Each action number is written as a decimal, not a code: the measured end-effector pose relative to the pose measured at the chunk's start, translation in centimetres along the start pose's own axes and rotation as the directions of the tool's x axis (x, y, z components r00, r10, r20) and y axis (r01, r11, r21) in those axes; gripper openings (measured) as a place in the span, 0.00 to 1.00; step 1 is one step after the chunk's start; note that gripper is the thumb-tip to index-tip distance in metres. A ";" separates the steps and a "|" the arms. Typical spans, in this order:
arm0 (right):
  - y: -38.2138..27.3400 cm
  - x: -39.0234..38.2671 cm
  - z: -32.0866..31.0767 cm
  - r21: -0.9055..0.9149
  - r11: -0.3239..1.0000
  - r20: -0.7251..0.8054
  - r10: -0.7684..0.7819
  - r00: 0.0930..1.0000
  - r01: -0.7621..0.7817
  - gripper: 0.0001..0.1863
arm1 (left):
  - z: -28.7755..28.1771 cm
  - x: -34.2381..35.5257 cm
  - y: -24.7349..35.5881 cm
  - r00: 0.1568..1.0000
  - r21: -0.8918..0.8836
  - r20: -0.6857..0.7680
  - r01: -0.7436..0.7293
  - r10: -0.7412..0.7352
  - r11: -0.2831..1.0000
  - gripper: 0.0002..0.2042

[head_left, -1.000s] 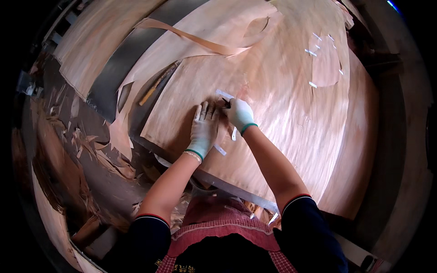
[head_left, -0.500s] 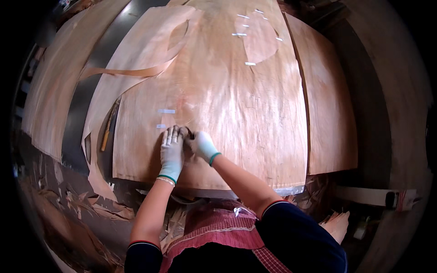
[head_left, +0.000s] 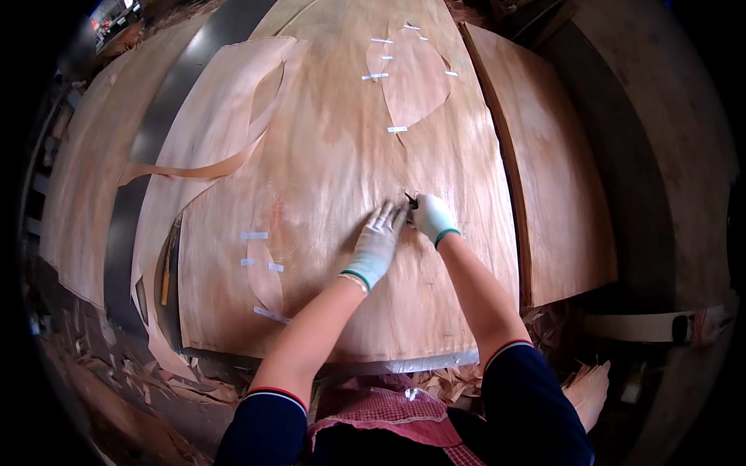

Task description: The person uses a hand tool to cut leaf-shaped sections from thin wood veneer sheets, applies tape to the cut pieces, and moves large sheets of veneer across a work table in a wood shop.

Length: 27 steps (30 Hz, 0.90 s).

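A large sheet of wood veneer (head_left: 326, 163) lies in front of me. My left hand (head_left: 378, 242), in a pale work glove, rests with extended fingers on the sheet, right of its middle. Close beside it, my gloved right hand (head_left: 432, 217) is closed around a small dark pointed tool (head_left: 411, 201), whose exact kind is hidden by the fingers. Left of my hands, a narrow leaf-shaped veneer patch (head_left: 265, 273) is held by short pale tape strips (head_left: 254, 235). Farther off, a larger pointed veneer patch (head_left: 416, 78) is taped at several places.
A loose veneer piece (head_left: 203, 101) with a curled strip (head_left: 214, 168) overlaps the left side. A tool with a yellow handle (head_left: 165, 279) lies beside the sheet's left edge. Another veneer sheet (head_left: 552, 171) lies at the right. Veneer scraps (head_left: 451, 382) are below the front edge.
Both hands have moved right from the narrow patch, exposing it and more tape strips on it. The dark tool shows more clearly in my right hand. The view has shifted slightly.
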State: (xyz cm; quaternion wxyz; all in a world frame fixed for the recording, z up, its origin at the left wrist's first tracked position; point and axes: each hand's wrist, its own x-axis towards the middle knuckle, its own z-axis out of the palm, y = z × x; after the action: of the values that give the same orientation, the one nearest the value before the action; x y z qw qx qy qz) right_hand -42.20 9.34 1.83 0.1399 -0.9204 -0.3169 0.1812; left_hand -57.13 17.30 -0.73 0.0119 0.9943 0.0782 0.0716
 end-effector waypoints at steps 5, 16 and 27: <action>2.7 -4.7 3.3 0.489 0.851 0.002 0.218 0.976 -0.191 0.14 | 1.6 1.4 2.3 0.998 0.063 0.033 0.056 -0.059 0.996 0.22; 5.1 18.9 -6.1 0.657 0.739 -0.261 0.035 0.965 0.151 0.12 | 1.7 2.3 -12.6 0.898 -0.173 -0.213 0.354 -0.386 0.919 0.23; 3.1 28.0 -10.0 0.153 0.980 0.471 0.038 0.881 -0.124 0.22 | 1.1 0.4 -13.1 0.835 -0.134 -0.096 0.528 -0.542 0.838 0.23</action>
State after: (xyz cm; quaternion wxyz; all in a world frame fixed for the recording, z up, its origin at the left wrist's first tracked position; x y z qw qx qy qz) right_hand -15.80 23.25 2.79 0.1338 -0.8460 -0.2849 0.4303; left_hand -58.58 30.28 -2.19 0.0770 0.9240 0.3499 0.1338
